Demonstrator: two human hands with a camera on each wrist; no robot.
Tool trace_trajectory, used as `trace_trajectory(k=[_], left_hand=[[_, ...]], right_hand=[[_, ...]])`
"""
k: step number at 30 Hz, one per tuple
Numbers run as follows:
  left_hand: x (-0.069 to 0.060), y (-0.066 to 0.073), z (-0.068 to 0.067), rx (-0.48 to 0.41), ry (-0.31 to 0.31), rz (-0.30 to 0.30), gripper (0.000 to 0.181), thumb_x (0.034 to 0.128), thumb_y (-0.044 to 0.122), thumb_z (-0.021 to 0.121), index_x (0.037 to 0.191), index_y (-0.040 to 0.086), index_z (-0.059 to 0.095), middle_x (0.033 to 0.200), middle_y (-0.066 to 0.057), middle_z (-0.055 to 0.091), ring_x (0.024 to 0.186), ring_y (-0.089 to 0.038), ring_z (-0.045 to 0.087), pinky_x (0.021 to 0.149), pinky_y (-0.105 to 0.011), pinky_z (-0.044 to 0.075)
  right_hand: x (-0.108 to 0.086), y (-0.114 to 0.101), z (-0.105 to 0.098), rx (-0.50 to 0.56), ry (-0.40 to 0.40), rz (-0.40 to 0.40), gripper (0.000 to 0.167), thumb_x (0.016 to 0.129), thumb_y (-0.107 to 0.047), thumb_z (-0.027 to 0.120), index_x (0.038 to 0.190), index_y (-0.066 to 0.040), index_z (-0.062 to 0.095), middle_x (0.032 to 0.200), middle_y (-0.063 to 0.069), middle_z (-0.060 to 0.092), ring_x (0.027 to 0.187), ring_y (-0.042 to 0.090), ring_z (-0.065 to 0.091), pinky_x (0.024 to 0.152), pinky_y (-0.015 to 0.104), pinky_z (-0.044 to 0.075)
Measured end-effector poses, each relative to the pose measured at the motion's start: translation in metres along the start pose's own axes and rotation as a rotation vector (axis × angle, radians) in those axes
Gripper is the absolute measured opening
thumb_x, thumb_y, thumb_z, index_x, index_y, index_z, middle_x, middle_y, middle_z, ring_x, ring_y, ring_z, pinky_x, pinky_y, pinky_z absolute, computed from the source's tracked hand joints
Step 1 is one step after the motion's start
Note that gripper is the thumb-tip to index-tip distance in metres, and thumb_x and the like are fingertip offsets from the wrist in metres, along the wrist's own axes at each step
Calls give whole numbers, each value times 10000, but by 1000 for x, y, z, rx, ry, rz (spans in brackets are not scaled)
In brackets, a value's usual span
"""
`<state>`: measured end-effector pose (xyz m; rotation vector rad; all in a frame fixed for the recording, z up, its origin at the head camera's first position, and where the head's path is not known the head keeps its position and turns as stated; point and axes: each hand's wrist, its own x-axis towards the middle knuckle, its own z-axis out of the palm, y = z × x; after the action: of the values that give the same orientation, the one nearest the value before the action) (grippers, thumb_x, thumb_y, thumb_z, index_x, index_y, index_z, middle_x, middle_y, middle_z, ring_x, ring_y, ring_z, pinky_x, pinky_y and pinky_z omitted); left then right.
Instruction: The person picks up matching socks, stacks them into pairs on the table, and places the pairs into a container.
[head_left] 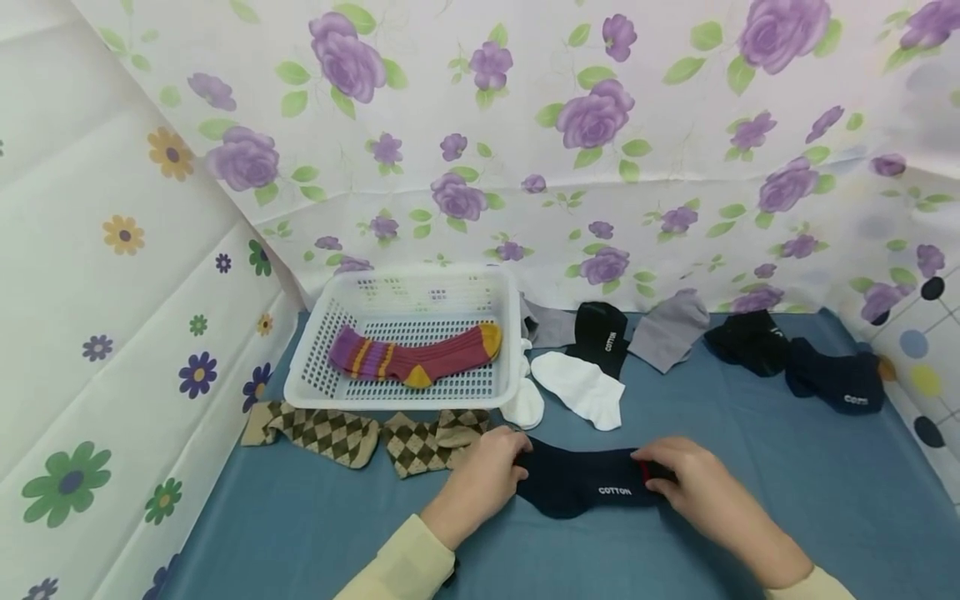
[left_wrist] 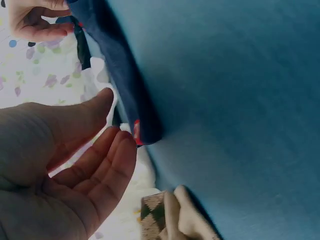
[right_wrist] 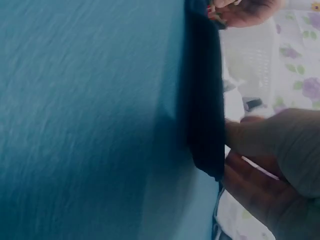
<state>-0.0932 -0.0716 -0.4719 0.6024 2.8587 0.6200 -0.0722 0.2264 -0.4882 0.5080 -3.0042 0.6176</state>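
A navy sock marked COTTON stretches sideways between my two hands, low over the blue cloth. My left hand holds its left end. In the left wrist view, the fingertips of my left hand meet a small red patch at the sock's end, and the thumb stands apart from them. At the opposite end, beside a red strip, my right hand grips the sock between thumb and fingers. The right wrist view shows the navy sock nearly edge-on, with my right hand at its end.
A white plastic basket holds a purple, red and yellow sock. Before it lie argyle socks. White socks, grey socks, black socks and another navy sock spread to the right. Floral cloth hangs behind.
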Motion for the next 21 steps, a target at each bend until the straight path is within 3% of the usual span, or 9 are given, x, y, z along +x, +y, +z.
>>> trace_trajectory(k=[4, 10, 15, 21], left_hand=[[2, -3, 5, 51, -43, 10, 280, 798, 165, 747, 1069, 144, 681, 934, 2, 631, 831, -114, 613, 640, -211, 498], [2, -4, 4, 71, -59, -7, 329, 782, 144, 759, 1100, 112, 681, 968, -22, 627, 866, -136, 617, 672, -223, 514], [0, -6, 2, 47, -20, -16, 232, 826, 112, 709, 1057, 85, 696, 928, -33, 605, 804, -127, 589, 616, -204, 488], [2, -10, 5, 38, 44, -32, 73, 860, 93, 661, 888, 122, 721, 801, 20, 604, 738, -91, 566, 570, -200, 455]], right_hand=[[0, 3, 4, -60, -64, -46, 401, 687, -58, 808, 1043, -209, 704, 1080, -5, 673, 1019, 206, 619, 842, 427, 521], [-1, 10, 6, -150, -70, -83, 367, 683, -121, 821, 1030, -191, 723, 1085, -36, 680, 1032, 186, 619, 831, 415, 526], [-1, 15, 6, -161, -104, -56, 353, 696, -156, 815, 1037, -186, 729, 1093, -53, 685, 1050, 191, 616, 845, 434, 519], [4, 18, 1, -112, -164, -9, 340, 691, -166, 819, 1018, -191, 731, 1074, -46, 694, 1034, 203, 629, 855, 456, 510]])
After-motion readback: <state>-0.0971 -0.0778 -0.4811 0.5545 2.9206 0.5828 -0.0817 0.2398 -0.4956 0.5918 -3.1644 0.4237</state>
